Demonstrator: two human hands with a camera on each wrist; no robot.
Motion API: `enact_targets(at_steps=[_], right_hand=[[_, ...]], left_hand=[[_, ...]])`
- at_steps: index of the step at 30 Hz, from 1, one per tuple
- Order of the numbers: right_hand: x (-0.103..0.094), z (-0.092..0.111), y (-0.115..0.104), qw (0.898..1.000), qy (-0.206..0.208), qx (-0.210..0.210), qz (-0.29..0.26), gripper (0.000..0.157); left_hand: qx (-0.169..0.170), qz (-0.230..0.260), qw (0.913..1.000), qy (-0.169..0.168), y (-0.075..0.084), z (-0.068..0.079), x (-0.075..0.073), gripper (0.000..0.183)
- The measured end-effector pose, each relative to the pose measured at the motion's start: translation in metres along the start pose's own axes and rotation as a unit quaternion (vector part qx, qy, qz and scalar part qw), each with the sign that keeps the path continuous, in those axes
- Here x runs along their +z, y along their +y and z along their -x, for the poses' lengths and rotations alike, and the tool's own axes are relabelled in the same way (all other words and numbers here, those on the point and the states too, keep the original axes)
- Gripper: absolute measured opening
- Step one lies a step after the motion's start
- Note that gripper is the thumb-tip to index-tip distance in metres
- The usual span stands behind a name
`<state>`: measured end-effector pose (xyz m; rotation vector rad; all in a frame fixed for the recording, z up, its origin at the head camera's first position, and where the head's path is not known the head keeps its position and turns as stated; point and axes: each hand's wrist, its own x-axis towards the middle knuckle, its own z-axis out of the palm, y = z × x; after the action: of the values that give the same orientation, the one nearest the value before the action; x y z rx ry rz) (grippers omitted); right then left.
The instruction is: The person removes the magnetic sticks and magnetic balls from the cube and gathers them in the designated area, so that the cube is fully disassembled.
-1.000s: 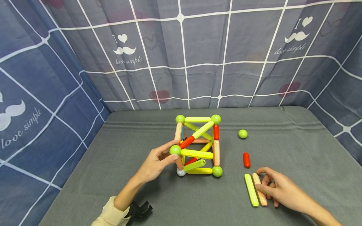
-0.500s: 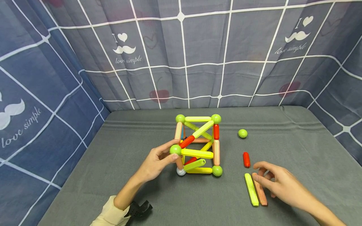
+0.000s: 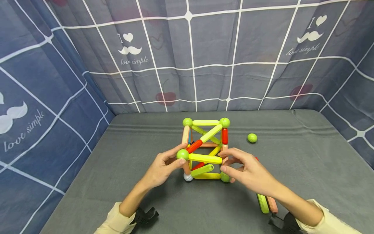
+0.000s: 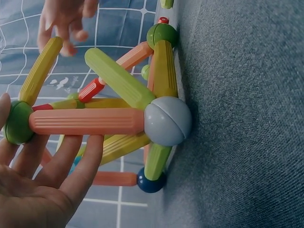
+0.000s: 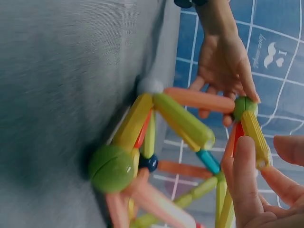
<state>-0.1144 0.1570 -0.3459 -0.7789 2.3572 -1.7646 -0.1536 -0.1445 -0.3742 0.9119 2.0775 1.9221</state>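
Observation:
A box-like frame of magnetic building rods and balls stands on the table. My left hand (image 3: 163, 167) holds its raised front-left green ball (image 3: 182, 154), thumb on the ball and fingers behind the salmon rod (image 4: 88, 121). That rod leads down to a grey ball (image 4: 167, 121). From the held ball a yellow rod (image 3: 205, 158) reaches right. My right hand (image 3: 249, 170) is at its free end, thumb and fingers spread around the tip (image 5: 261, 163) in the right wrist view. A lime rod (image 4: 118, 78) slants up from the grey ball, its far end free.
Right of the frame lie a loose green ball (image 3: 252, 138), a lime rod (image 3: 263, 204) and a salmon rod (image 3: 272, 204). A short red rod (image 3: 257, 158) is mostly hidden behind my right hand. A checked curtain (image 3: 210, 48) hangs behind the grey table cover (image 3: 140, 136).
My right hand has let go of the loose salmon rod, which stays on the table, and has moved left to the frame. My left hand keeps its hold on the green ball.

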Motion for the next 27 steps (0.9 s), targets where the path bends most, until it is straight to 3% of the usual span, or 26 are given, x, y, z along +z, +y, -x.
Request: enact_targets(at_steps=[10,19,27], right_hand=[[0.019,-0.029,-0.005,0.999,-0.033,-0.003,-0.009,0.021],[0.020,-0.028,-0.006,0.998,-0.046,0.016,0.029,0.026],[0.016,-0.028,-0.004,0.998,-0.044,-0.007,0.042,0.026]], left_hand=[[0.007,-0.003,1.0000,0.003,-0.002,0.000,-0.001,0.050],[0.018,-0.012,0.9997,0.006,0.000,0.000,0.002,0.044],[0.016,-0.026,0.9994,0.018,0.002,0.001,0.002,0.038]])
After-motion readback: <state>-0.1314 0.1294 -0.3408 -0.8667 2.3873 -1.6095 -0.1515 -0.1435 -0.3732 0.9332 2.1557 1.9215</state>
